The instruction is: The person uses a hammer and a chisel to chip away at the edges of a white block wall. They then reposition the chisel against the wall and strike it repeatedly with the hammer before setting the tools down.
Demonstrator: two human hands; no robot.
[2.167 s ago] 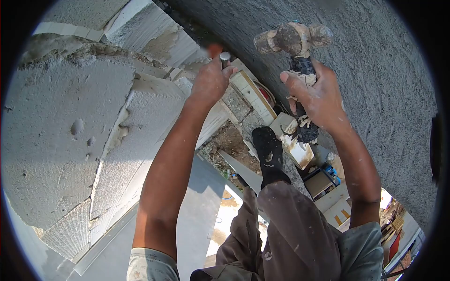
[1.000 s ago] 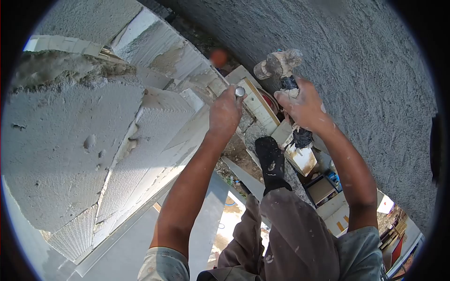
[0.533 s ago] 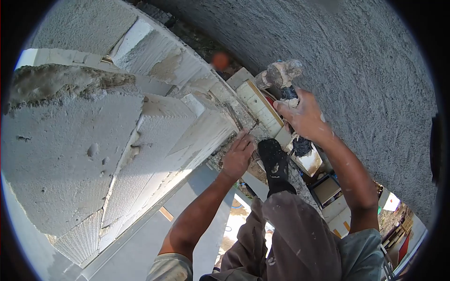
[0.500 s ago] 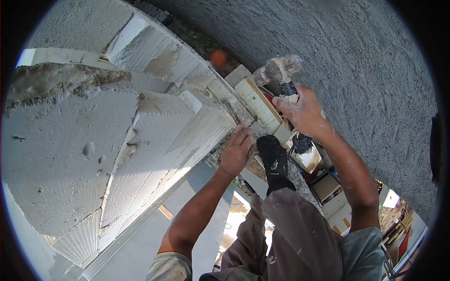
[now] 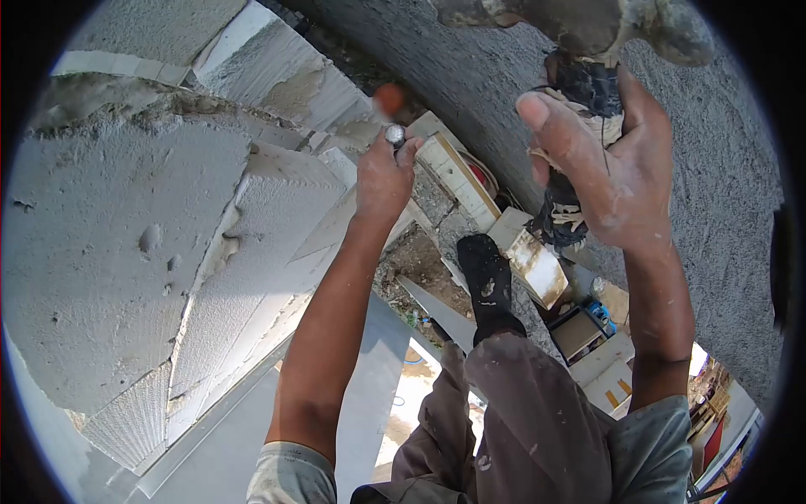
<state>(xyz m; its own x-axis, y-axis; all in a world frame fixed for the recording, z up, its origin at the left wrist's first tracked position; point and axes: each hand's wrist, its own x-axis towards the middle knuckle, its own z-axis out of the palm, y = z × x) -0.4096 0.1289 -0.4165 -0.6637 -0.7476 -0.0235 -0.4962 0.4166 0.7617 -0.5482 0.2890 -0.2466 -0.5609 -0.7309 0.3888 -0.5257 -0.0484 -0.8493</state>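
Observation:
My right hand (image 5: 617, 164) is closed around the black-taped handle of a hammer (image 5: 588, 29). The hammer's dusty, plaster-caked head is at the top edge of the view, partly cut off. My left hand (image 5: 384, 181) is wrapped around a metal chisel (image 5: 395, 133). Only the chisel's round, shiny end shows above the fingers; its shaft and tip are hidden. That hand is beside the broken edge of the pale block wall (image 5: 277, 210), apart from the hammer.
My foot in a black sock (image 5: 485, 273) rests on the narrow wall top. A rough grey wall (image 5: 714, 210) rises close on the right. Loose pale blocks (image 5: 537, 265) and a dark-framed box (image 5: 579, 332) lie below. An orange round thing (image 5: 389, 98) is in the gap ahead.
My right hand has raised the hammer up and closer to the camera. My left hand has moved forward and left from the wall edge, and the chisel's end now shows in it.

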